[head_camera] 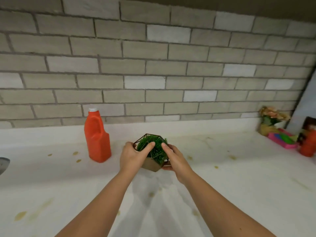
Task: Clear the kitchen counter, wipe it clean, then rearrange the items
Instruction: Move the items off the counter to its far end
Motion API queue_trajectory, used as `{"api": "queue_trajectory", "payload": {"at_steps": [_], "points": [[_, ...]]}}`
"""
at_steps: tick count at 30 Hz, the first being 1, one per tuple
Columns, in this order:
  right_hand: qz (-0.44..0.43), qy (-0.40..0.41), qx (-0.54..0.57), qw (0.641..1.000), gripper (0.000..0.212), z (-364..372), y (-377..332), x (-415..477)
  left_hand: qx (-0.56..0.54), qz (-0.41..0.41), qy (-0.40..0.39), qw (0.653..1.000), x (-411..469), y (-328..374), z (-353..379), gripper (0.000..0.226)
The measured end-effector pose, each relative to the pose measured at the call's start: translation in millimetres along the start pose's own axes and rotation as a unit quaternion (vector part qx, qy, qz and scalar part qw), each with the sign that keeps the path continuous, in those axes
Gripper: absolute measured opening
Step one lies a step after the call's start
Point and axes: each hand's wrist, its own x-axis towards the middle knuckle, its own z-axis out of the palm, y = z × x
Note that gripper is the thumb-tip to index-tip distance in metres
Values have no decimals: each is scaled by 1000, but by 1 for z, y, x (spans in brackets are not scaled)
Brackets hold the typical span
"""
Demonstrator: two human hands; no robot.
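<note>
A small green plant in a dark wire geometric frame with a brown base is at the middle of the white counter. My left hand grips its left side, thumb over the leaves. My right hand holds its right side, fingers curled under the base. I cannot tell whether the planter touches the counter. An orange bottle with a white cap stands upright to the left, apart from my hands. Yellowish stains dot the counter.
At the far right stand a small flower pot, a pink tray holding coloured items and an orange container. A metal sink edge shows at the left. A grey brick wall backs the counter.
</note>
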Motion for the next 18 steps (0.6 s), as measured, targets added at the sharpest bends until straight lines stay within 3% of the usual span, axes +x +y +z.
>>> {"api": "queue_trajectory", "payload": {"at_steps": [4, 9, 18], "points": [[-6, 50, -35, 998, 56, -81, -5, -20, 2, 19, -53, 998, -31, 32, 63, 54], [-10, 96, -56, 994, 60, -174, -5, -46, 6, 47, -110, 993, -68, 69, 141, 67], [-5, 188, -70, 980, 64, -312, -11, -74, 11, 96, -199, 975, -119, 135, 254, 59]]}}
